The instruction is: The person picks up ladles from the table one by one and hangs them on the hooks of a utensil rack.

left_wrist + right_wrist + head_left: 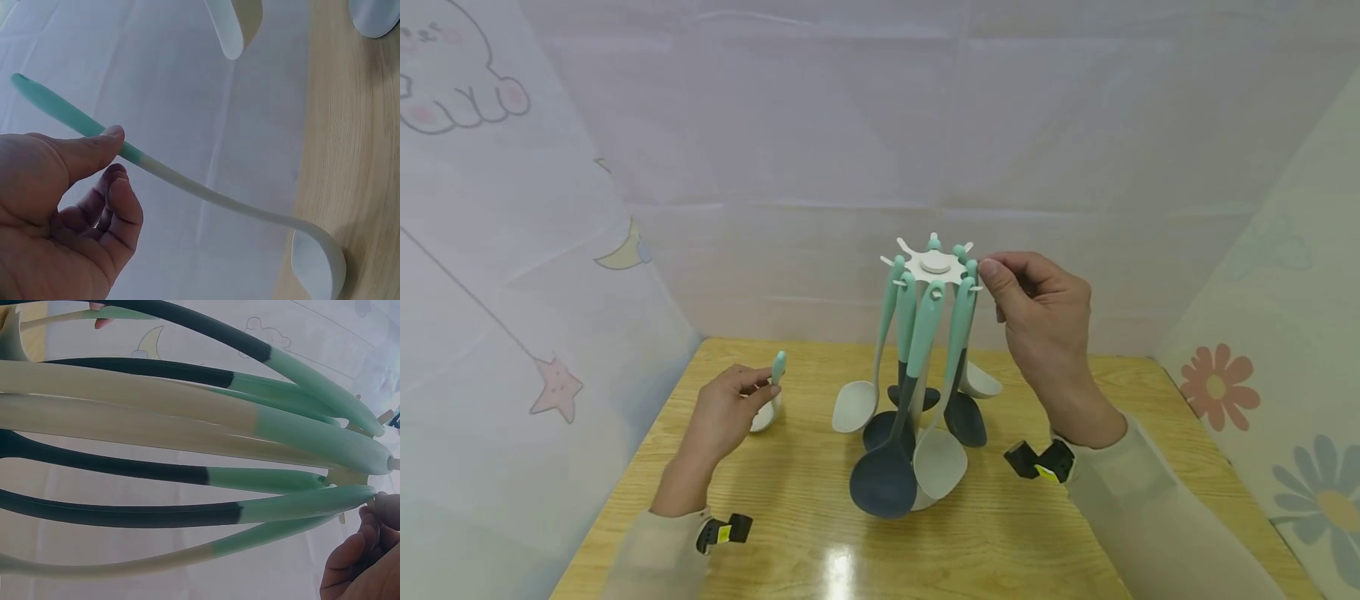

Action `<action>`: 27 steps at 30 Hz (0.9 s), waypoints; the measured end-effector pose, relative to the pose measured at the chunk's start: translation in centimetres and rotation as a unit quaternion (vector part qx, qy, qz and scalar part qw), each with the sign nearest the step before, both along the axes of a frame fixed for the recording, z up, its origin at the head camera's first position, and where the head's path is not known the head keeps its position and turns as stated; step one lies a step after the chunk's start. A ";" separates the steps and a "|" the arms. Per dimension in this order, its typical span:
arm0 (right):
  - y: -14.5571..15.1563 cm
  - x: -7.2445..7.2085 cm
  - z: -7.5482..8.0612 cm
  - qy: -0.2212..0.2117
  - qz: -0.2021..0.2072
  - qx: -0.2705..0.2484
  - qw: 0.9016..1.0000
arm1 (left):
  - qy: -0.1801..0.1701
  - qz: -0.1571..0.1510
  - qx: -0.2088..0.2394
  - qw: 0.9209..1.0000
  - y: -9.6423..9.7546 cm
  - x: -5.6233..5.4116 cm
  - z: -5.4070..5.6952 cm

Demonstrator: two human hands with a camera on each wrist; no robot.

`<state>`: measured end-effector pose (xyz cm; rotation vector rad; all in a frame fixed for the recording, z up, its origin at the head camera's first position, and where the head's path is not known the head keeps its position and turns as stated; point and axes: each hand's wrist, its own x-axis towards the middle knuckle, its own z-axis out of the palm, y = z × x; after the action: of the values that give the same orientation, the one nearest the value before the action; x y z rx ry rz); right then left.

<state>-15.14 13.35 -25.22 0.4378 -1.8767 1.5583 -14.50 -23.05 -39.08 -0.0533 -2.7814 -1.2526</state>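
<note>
My left hand (722, 412) pinches the mint-green handle of a white ladle (219, 199) between thumb and forefinger. The handle points up, with the bowl low at the tabletop. A white rotating utensil rack (935, 263) stands to the right, hung with green-handled utensils. Among them are a dark ladle (883, 483) in front and a white spoon (855, 407) on the left side. My right hand (1048, 312) is at the rack's right edge, thumb and forefinger pinching a hook tip beside a handle end (356, 495); the fingertips partly hide that hook.
Beneath everything lies a wooden table (1000, 542). A pale cloth backdrop (820, 167) with printed figures rises behind it and along both sides. The hanging utensil heads spread around the rack's foot, close over the tabletop.
</note>
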 end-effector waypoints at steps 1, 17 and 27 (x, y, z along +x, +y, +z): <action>0.0 0.0 0.0 0.000 0.000 0.000 1.000 | 0.008 0.003 0.009 1.000 0.2 0.0 0.0; -0.2 0.1 0.1 0.001 -0.003 -0.002 1.000 | 0.092 -0.015 0.117 0.989 4.3 -1.4 1.7; -0.2 0.1 0.0 0.001 -0.004 -0.002 1.000 | 0.164 -0.054 0.084 0.981 7.3 -2.9 6.4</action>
<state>-15.02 13.15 -25.18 0.4298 -1.8711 1.5554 -17.43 -15.76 -32.71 -0.3676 -2.4129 -1.3584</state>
